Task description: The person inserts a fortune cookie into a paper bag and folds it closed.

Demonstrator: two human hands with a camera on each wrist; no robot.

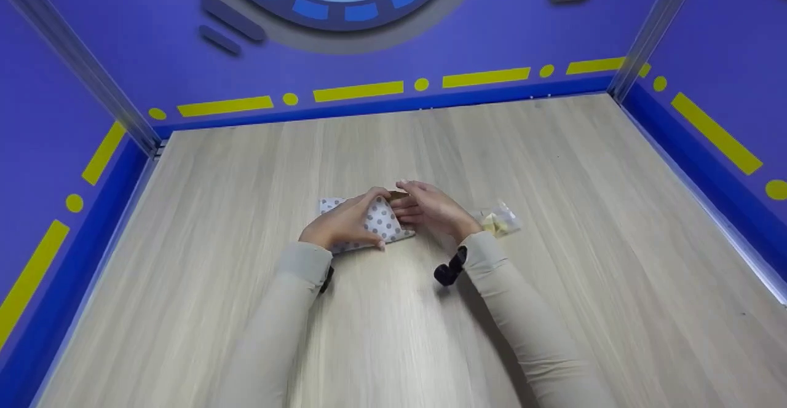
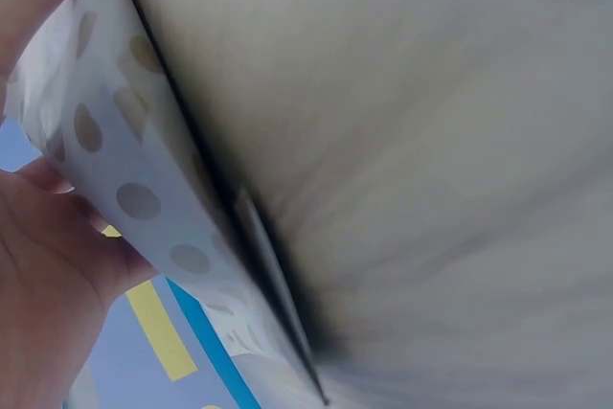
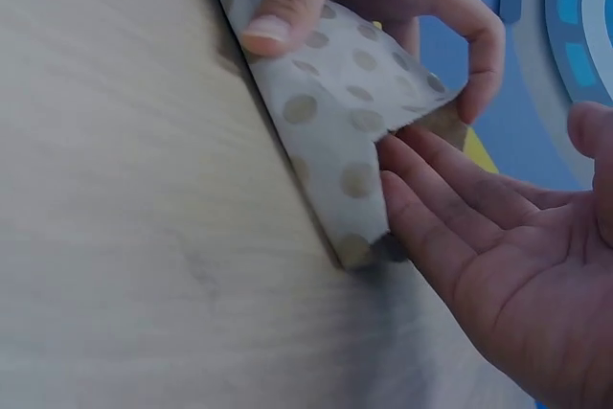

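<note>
A white paper bag (image 1: pixel 382 219) with grey-brown polka dots lies on the table between the hands, its mouth toward the right. My left hand (image 1: pixel 349 220) grips the bag across its body. In the right wrist view, the left thumb (image 3: pixel 273 31) presses on the dotted face while a finger bends over the upper edge near the mouth. Fingers of my right hand (image 1: pixel 438 210) reach into the mouth, fairly straight, with the palm turned up in the right wrist view. Their tips are hidden inside the paper. In the left wrist view, the dotted paper (image 2: pixel 139 200) crosses the left side.
A small clear plastic packet (image 1: pixel 499 220) with pale yellow pieces lies on the table just right of the right wrist. The wood-grain table (image 1: pixel 258 180) is bordered by blue-purple panels (image 1: pixel 344 64) with yellow marks at the back and both sides.
</note>
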